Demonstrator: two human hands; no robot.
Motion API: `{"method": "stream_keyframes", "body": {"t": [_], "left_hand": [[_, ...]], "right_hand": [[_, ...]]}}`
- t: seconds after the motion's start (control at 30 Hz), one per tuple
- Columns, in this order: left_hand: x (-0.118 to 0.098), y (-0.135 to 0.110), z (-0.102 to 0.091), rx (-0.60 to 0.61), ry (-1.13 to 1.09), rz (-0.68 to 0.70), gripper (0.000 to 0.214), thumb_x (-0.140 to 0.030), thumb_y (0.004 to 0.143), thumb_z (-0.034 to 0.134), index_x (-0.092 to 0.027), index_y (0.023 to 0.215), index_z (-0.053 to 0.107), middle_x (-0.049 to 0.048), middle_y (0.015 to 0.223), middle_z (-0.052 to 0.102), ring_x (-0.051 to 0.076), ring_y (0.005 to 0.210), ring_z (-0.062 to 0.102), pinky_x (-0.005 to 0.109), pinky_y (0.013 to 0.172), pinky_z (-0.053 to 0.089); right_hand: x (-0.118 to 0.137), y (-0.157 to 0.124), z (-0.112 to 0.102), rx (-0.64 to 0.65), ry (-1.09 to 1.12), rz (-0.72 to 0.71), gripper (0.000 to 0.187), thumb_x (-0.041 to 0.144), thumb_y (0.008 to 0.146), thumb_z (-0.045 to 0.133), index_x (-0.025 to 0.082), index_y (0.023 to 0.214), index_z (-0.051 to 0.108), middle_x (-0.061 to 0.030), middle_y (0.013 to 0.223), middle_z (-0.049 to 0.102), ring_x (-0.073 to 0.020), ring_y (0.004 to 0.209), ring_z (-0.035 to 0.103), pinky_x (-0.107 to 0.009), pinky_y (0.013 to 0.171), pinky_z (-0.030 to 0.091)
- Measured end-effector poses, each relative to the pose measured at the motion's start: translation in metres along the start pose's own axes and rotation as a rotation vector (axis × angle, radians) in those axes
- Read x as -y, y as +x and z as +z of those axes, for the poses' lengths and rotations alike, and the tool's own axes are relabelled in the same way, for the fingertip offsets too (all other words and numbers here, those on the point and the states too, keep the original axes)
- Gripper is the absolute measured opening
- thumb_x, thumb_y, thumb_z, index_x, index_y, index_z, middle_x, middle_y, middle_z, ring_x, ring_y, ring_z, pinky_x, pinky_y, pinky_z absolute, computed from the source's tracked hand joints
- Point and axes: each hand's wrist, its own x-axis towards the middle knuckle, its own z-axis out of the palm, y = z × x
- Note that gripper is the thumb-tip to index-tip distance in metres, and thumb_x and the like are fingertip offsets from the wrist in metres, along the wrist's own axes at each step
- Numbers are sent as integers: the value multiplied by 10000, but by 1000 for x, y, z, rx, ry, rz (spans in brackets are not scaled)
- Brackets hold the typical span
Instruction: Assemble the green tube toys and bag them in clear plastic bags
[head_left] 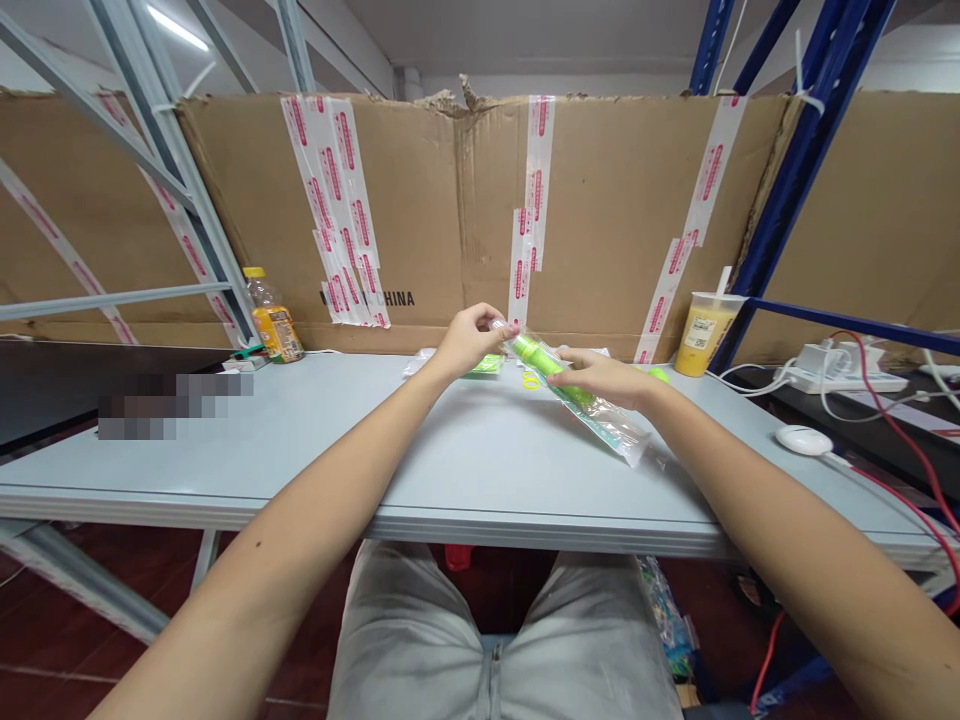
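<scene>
A bright green, tube-shaped item lies at a slant inside a clear plastic bag, just above the table. My left hand pinches the bag's upper left end, thumb and fingers closed together. Across the lower part of the tube, my right hand is closed on it through the plastic and hides some of it. A small yellow looped piece shows beside the tube. Behind my left hand rests another green item in clear plastic. A green rounded thing peeks out behind my right wrist.
The grey table backs onto a taped cardboard wall. A yellow-capped bottle stands at the back left, a cup of orange drink at the back right. A white puck-shaped device, cables and a power strip occupy the right side.
</scene>
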Motion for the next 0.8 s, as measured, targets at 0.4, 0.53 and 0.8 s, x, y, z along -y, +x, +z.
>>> {"method": "stream_keyframes", "body": {"t": [0.4,0.53,0.8], "left_hand": [[-12,-4,1,79,-102,4,506,-540,618,840,-171,925,680,55,844,663,173,773,607,332,680,547],[-11,-3,2,67,-76,24,505,-543,613,838,-175,922,682,54,843,675,176,762,612,323,668,524],[-11,-6,13,29,156,81,374,-468,628,826,-180,800,662,19,827,639,135,688,534,297,652,442]], "right_hand": [[1,0,0,148,266,16,336,330,782,735,227,1086,635,-48,966,647,-177,802,616,-303,682,509],[-2,2,2,203,406,126,312,374,776,755,204,976,588,-49,837,625,-204,698,647,-375,670,555],[-5,5,6,147,340,166,331,383,737,798,206,917,584,-35,789,599,-181,638,612,-347,585,531]]}}
